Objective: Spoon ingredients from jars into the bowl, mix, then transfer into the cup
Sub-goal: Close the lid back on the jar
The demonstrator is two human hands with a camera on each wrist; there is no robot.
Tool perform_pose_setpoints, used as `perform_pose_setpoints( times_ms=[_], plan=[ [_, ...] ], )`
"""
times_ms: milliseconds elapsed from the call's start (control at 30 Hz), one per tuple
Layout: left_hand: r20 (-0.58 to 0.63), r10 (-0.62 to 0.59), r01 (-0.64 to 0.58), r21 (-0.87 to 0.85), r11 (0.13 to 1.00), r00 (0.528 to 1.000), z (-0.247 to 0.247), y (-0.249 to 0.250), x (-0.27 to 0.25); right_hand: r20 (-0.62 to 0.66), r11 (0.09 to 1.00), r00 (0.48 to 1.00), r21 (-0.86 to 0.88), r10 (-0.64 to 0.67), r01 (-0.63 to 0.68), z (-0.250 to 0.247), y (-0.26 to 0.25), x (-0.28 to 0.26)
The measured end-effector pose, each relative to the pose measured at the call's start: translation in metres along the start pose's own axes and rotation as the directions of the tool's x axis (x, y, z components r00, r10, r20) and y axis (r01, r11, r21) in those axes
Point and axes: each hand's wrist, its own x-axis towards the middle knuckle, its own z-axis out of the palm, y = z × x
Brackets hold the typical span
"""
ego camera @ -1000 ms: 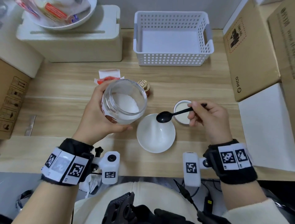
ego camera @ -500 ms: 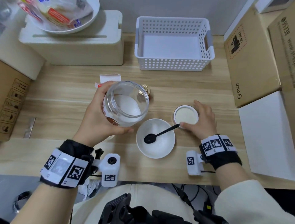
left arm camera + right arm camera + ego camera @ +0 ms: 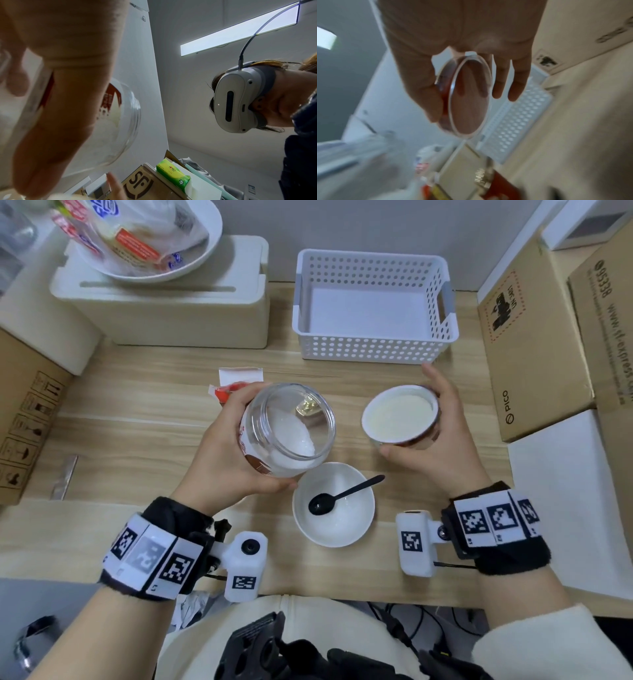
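Observation:
My left hand (image 3: pixel 222 453) grips a clear open jar (image 3: pixel 287 429) of white powder, tilted above the table just left of the white bowl (image 3: pixel 363 529). A black spoon (image 3: pixel 337 498) lies in the bowl on some white powder, handle pointing right. My right hand (image 3: pixel 442 446) holds the jar's round lid (image 3: pixel 399 416), lifted off the table with its pale inside facing up, right of the jar. In the left wrist view the thumb (image 3: pixel 60 108) lies across the jar (image 3: pixel 120 121). The right wrist view shows the lid (image 3: pixel 469 97) pinched between thumb and fingers (image 3: pixel 503 83).
A white perforated basket (image 3: pixel 373 350) stands at the back. Cardboard boxes (image 3: pixel 534 337) line the right side, and a foam box (image 3: pixel 164 313) carrying a dish of packets (image 3: pixel 144 241) sits back left. A red-white packet (image 3: pixel 236 381) and a gold-capped item (image 3: pixel 308 414) lie behind the jar.
My right hand laid the spoon in the bowl, took hold of the lid on the table and raised it. The left hand kept the jar in about the same spot.

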Motion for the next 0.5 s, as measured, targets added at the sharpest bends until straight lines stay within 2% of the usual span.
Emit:
perform_pose_setpoints(
  times_ms=[133,300,433,500],
  plan=[
    [0.014,-0.009,0.008,0.032,0.999,1.000,0.000,0.001,0.002,0.193,0.990,0.972,0.057,-0.137,0.129,0.009,-0.043,-0.006],
    [0.024,-0.003,0.001,0.067,0.998,1.000,0.001,0.006,0.003,0.309,0.973,0.927,0.161,-0.211,0.168,0.021,-0.064,-0.010],
    [0.069,-0.013,0.010,0.051,0.999,0.998,0.011,0.014,0.003,0.344,0.936,0.888,-0.064,-0.304,0.345,0.040,-0.070,-0.010],
    [0.098,-0.037,0.036,0.011,0.999,0.995,0.015,0.022,0.003,0.338,0.924,0.894,-0.137,-0.294,0.356,0.044,-0.072,-0.008]
  ],
)
